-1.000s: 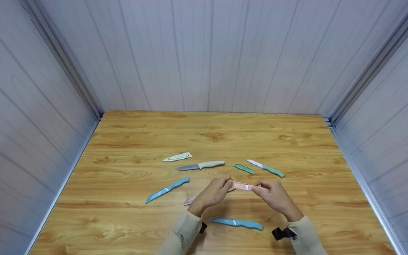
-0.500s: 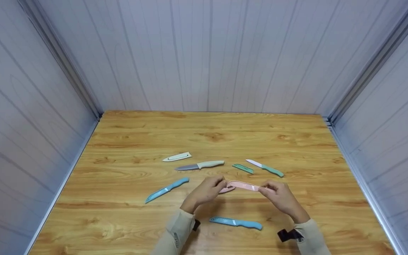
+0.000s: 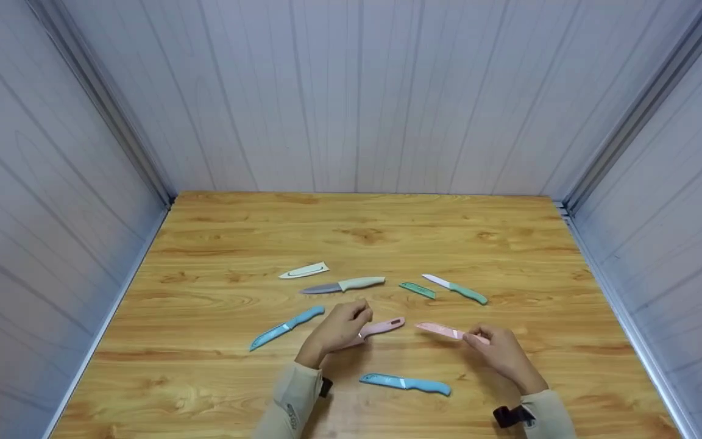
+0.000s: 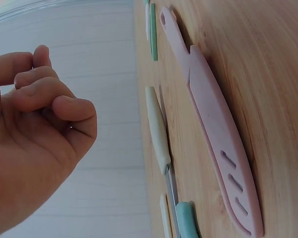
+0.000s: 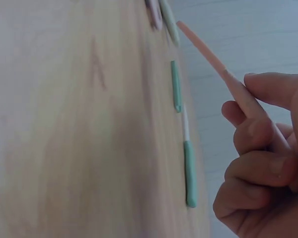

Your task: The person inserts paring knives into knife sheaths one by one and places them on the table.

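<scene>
The left hand [image 3: 337, 328] hangs loosely curled, holding nothing; at its three o'clock, well apart, the right hand [image 3: 500, 350] grips the small pink knife [image 3: 440, 330] by the handle [image 5: 244, 99]. Best to move it steadily, tip [image 3: 420, 325] kept off the left hand.

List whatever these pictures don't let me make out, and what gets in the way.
Head view: the blade end of the lying pink knife, mostly hidden by the left hand.
Right wrist view: the rear of the held pink knife, partly covered by the right hand.
Left wrist view: the blue handle, cut off by the bottom edge.
Head view: markings on the nearer blue knife, too small to read.
</scene>
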